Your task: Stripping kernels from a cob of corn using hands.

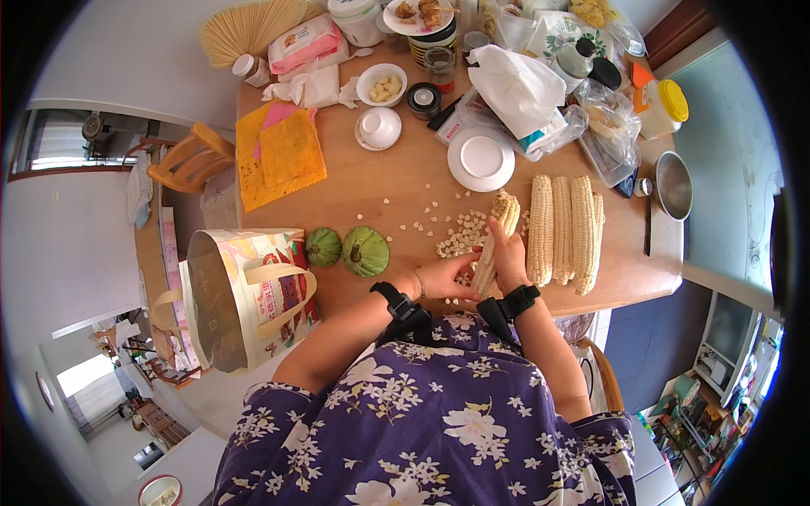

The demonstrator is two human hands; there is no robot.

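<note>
A pale corn cob (484, 271) is held tilted over the table's near edge, its upper end pointing away from me. My right hand (508, 255) is wrapped round its right side, thumb lying along it. At the cob's lower left, my left hand (450, 277) has curled fingers against it, partly hiding some kernels. Loose kernels (460, 234) are heaped beside the cob, with several more scattered to the left. Several whole corn cobs (564, 232) lie side by side to the right of my right hand. Black straps circle both wrists.
Two green squashes (365, 251) and a cream tote bag (245, 295) stand left. Orange cloths (283, 160) lie at the far left. Beyond the kernels are an upturned white bowl (481, 160), a bowl of peeled cloves (382, 86), jars and plastic bags. A metal bowl (673, 185) sits at the right edge.
</note>
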